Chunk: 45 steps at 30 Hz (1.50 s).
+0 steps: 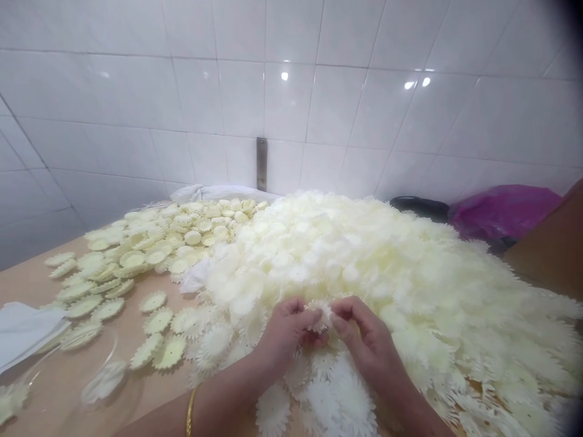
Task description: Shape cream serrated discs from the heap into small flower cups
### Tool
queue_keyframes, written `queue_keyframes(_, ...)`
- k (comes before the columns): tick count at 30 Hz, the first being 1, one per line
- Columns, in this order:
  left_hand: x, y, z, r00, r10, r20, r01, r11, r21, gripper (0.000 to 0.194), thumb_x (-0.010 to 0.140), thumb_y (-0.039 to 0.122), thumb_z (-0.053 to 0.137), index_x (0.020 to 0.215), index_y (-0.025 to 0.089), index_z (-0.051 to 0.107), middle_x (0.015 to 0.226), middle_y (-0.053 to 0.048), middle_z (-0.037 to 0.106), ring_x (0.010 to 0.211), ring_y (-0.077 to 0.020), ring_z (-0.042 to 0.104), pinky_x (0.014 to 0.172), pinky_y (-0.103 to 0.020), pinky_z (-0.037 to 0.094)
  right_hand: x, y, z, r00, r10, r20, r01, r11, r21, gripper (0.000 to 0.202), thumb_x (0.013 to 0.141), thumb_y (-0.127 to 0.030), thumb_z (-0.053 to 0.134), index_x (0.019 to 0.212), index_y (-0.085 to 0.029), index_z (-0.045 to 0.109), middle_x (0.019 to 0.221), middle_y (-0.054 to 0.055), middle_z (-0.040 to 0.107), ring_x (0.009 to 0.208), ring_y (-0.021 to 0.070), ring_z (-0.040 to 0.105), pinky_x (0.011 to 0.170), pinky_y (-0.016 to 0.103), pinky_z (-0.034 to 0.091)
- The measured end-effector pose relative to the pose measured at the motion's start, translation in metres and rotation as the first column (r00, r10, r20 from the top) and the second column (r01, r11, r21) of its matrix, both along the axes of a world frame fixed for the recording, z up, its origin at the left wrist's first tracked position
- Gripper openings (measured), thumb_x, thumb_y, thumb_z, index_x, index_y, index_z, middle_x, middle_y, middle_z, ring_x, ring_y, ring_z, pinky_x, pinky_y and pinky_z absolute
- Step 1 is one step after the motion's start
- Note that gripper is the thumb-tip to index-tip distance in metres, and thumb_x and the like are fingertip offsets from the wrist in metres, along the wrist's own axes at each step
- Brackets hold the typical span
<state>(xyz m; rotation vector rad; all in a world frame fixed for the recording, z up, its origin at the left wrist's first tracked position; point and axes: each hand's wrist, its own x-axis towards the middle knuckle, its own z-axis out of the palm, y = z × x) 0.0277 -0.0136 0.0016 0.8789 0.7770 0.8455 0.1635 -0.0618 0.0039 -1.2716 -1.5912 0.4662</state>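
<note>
My left hand [288, 332] pinches a pale cream flower-shaped disc [322, 311] with a toothed edge between thumb and fingers. Against the disc's right edge, my right hand [367, 340] has its thumb and fingertips closed. Both hands are just above the near side of a large heap of similar thin cream discs [337, 243]. More loose discs [337, 394] lie below my hands, near the front edge of the view. How many layers I hold cannot be made out.
Stacks of thicker yellowish discs [132, 258] cover the left part of the brown tabletop [27, 279]. White paper [25, 331] and a clear curved strand [112, 349] lie at far left. A purple bag [505, 209] and a black object [421, 207] stand behind the heap, by the tiled wall [291, 97].
</note>
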Motion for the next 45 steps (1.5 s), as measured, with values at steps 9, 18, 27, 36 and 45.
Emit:
queue_keyframes(9,0.001,-0.004,0.0,0.997,-0.057,-0.043,0.058,0.998,0.006,0.031,0.055,0.028,0.073,0.074,0.016,0.051,0.052,0.002,0.054,0.044,-0.0117,0.053,0.045,-0.022,0.038,-0.001,-0.001,0.005,0.998,-0.026,0.06,0.025,1.0,0.014,0.023,0.086,-0.027,0.041,0.066,-0.018,0.048,0.063,0.0,0.049,0.06,0.0124,0.046,0.055,0.023,0.037)
queue_keyframes(18,-0.001,-0.004,-0.004,0.994,-0.063,-0.094,0.069,0.996,0.062,0.024,0.062,0.03,0.067,0.059,0.015,0.048,0.046,0.004,0.047,0.041,-0.0059,0.04,0.042,-0.019,0.029,-0.001,0.002,-0.004,0.972,-0.236,-0.02,0.235,0.971,-0.033,0.029,0.086,-0.039,0.04,0.064,-0.019,0.041,0.054,-0.004,0.037,0.05,0.0106,0.036,0.048,0.021,0.03)
queue_keyframes(27,-0.015,0.013,0.015,0.988,0.156,0.015,-0.157,0.982,0.107,0.026,0.066,0.031,0.066,0.074,0.016,0.046,0.049,0.005,0.048,0.043,-0.0061,0.043,0.044,-0.019,0.031,0.015,0.003,0.011,0.889,-0.447,-0.104,0.455,0.888,0.07,0.028,0.082,-0.041,0.047,0.066,-0.018,0.047,0.058,-0.001,0.045,0.054,0.0122,0.041,0.05,0.022,0.033)
queue_keyframes(36,-0.012,-0.001,0.02,0.989,-0.12,0.09,0.116,0.992,0.051,0.016,0.069,0.024,0.06,0.079,0.014,0.054,0.065,-0.003,0.059,0.049,-0.0086,0.052,0.044,-0.019,0.036,-0.001,0.013,0.055,0.945,0.12,-0.305,-0.173,0.973,-0.152,0.024,0.077,-0.037,0.055,0.065,-0.018,0.048,0.062,-0.001,0.046,0.061,0.0119,0.045,0.058,0.023,0.039)
queue_keyframes(45,-0.015,0.004,0.023,0.994,-0.046,0.096,0.04,0.997,0.063,0.025,0.071,0.037,0.061,0.074,0.014,0.055,0.065,0.001,0.05,0.046,-0.0047,0.046,0.041,-0.016,0.032,-0.014,0.024,0.016,0.977,0.087,-0.195,-0.117,0.982,-0.147,0.024,0.08,-0.036,0.051,0.065,-0.017,0.048,0.061,-0.001,0.05,0.059,0.0126,0.047,0.057,0.024,0.037)
